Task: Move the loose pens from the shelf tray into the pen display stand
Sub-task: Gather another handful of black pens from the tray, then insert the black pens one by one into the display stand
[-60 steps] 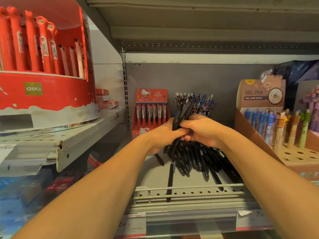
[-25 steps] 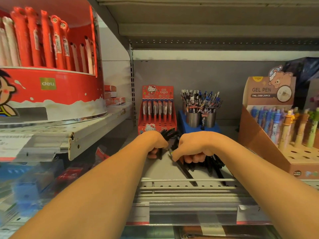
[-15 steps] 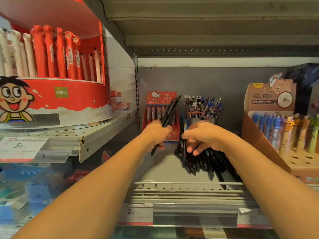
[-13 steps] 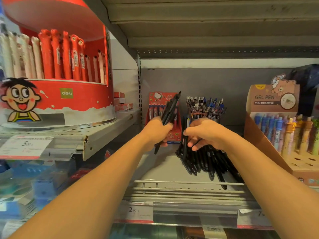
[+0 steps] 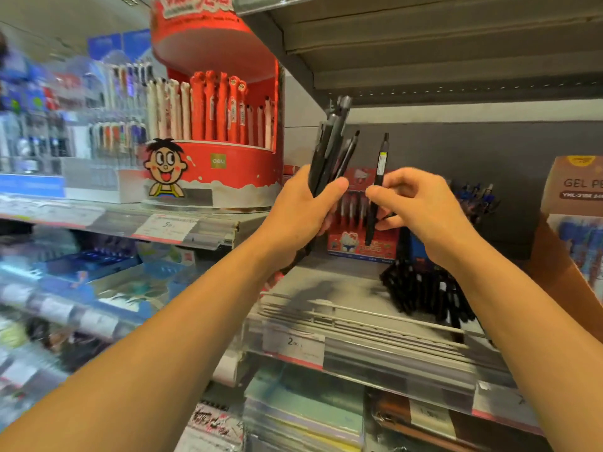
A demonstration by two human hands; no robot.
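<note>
Pens in a dark bundle (image 5: 329, 151) stand upright in the left hand (image 5: 303, 207), its fingers curled around them. At 3 o'clock from it, the right hand (image 5: 421, 203) pinches a single black pen (image 5: 378, 184) between thumb and fingers (held almost vertical). Loose black pens (image 5: 427, 291) lie on the shelf tray (image 5: 342, 288) at 5 o'clock from the hands. Red round pen display stand (image 5: 222, 164) sits at 10 o'clock on the neighbouring shelf.

Black pens (image 5: 329, 151), a red round stand (image 5: 228, 164), grey shelf tray (image 5: 342, 288), brown gel-pen box (image 5: 577, 187)
</note>
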